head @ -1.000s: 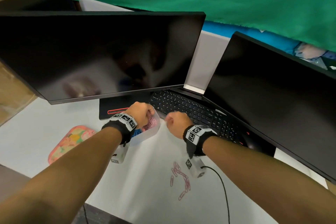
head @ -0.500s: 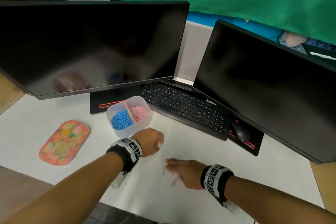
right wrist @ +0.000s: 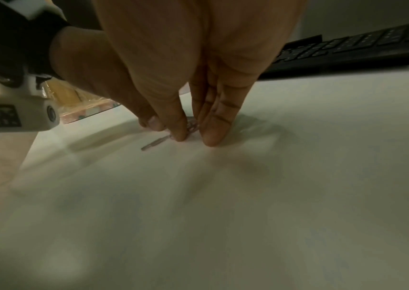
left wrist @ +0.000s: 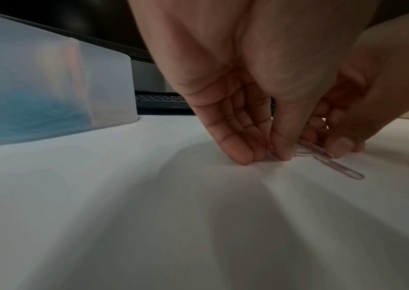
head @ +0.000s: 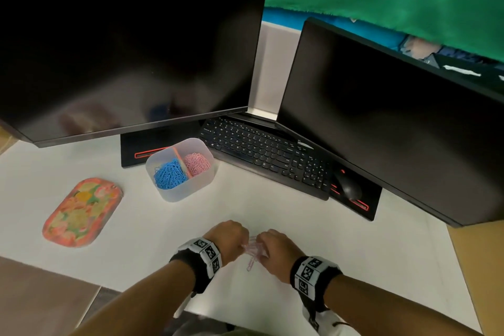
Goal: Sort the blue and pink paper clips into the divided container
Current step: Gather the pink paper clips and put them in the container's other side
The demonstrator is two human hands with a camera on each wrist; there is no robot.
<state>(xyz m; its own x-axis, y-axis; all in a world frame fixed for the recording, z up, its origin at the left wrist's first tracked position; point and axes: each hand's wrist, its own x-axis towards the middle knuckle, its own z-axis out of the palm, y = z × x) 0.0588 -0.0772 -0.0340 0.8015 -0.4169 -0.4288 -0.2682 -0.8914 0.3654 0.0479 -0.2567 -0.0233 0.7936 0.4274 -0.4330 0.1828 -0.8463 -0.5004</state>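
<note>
Your left hand (head: pixel 227 240) and right hand (head: pixel 275 252) pinched one small cluster of pink paper clips (head: pixel 253 252) on the white desk (head: pixel 354 254), well in front of the two-compartment container (head: pixel 188 188): blue clips (head: pixel 169 176) left, pink pile (head: pixel 197 162) right.

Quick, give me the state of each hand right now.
Left hand: fingertips down on the table, pinching at the pink paper clips.
Right hand: fingertips pinching the same pink paper clips from the other side.

Right hand (right wrist: pixel 186 78) fingertips (right wrist: pixel 213 137) down on white desk (right wrist: pixel 297 176), pinching paper clips (right wrist: pixel 191 124), keyboard (right wrist: pixel 359 47) behind
</note>
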